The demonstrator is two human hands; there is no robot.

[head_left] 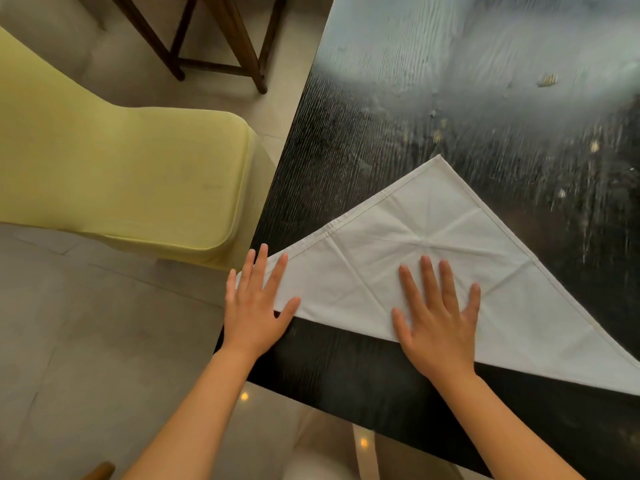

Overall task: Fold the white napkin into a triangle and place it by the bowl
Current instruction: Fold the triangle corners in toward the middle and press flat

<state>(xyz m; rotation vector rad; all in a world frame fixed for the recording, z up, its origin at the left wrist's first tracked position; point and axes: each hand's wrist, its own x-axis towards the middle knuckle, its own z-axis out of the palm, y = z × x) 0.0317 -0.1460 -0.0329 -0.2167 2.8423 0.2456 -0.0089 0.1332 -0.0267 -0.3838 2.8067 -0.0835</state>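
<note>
Head view, looking down. White napkin [450, 271] lying flat on the dark tabletop [381, 150], already shaped like a triangle, one point up at 12 o'clock, long folded edge running from 9 o'clock down toward 4 o'clock and off the picture. Old fold lines crossing in the middle like a star.

Left hand [254, 306] resting on the napkin's 9 o'clock corner, right at the tabletop's edge. Fingers [258, 268] spread wide and flat, gripping nothing. Probably there to pin that corner so the cloth cannot slide off.

Right hand [438, 320] pressed flat near the middle of the long edge, at 6 o'clock from the star of creases. Fingers spread too, holding nothing, just pushing down. Likely smoothing the fold to make it sharp and stay shut.

No bowl anywhere in this view, so cannot tell where the napkin must go. Folding looks nearly done; moving it still to do.

Yellow chair [121, 181] at 9 o'clock, beside the tabletop. Wooden legs [221, 36] at 11 o'clock on the floor.
</note>
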